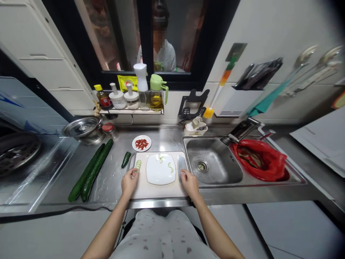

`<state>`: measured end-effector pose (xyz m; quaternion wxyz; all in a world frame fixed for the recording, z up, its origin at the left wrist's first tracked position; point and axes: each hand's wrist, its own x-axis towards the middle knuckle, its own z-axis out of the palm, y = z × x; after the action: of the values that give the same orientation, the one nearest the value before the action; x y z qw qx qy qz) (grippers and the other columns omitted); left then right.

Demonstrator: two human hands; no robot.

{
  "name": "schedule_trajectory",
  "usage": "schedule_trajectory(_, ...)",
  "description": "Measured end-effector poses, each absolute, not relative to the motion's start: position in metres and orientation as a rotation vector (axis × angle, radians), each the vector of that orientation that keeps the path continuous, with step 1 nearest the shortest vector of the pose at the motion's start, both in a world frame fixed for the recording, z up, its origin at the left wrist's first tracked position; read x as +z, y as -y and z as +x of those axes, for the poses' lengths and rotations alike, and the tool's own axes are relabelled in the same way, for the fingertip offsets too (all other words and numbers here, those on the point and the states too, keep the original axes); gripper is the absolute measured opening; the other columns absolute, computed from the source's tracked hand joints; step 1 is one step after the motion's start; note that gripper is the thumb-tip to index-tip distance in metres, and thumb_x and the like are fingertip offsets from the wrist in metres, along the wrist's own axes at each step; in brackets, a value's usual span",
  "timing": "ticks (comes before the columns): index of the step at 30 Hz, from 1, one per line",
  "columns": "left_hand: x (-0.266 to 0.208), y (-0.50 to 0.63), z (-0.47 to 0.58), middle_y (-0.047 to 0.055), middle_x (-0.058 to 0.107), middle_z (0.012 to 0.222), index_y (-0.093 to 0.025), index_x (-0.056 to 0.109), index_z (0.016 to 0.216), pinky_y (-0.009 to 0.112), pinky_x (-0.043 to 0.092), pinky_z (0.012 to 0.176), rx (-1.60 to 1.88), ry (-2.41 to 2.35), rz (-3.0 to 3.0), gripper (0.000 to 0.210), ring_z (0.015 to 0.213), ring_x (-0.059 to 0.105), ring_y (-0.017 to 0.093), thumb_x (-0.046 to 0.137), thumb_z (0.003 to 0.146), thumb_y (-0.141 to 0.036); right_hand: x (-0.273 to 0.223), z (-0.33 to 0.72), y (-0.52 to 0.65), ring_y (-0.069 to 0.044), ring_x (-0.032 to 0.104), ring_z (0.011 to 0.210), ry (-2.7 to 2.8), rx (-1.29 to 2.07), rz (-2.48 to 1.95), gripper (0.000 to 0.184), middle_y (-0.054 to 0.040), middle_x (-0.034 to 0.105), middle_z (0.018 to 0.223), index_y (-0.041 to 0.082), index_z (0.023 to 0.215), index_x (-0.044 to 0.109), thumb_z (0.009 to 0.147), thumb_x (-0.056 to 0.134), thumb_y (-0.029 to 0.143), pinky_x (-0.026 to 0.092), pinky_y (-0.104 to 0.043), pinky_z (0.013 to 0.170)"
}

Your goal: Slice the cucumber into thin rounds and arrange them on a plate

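Lying on a grey steel counter [110,181], a cream rectangular board [159,192] is carrying pale, green-rimmed cucumber slices [138,164] along its left edge, beside a white squarish plate [160,173]. The curled left hand [129,182] is touching them, the curled right hand [190,183] a silver knife [180,163], grips unclear.

A pale top [164,237] shows scattered grey heart-like spots, and both forearms [109,225] are bare

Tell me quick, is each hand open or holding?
Left hand: curled at cucumber slices; can't tell if holding any.
Right hand: curled at knife; can't tell if holding it.
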<state>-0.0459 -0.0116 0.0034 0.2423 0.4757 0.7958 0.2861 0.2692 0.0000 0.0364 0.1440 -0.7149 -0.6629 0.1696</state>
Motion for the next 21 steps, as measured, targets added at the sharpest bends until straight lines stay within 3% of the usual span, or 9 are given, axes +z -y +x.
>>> schedule_trajectory(21,0.011,0.005,-0.047,0.006,0.066,0.093,-0.023,0.063,0.101,0.033,0.038,0.078,0.480,-2.439,1.253,0.035,0.087,0.060,0.024,0.055,0.078,-0.049,0.039,0.253,0.002,-0.020,0.063,0.081,1.941,0.548,-1.949,0.044,-0.0078,0.071,0.087,0.021,0.110,0.066,0.089,0.033,0.042,0.042,-0.026,0.069)
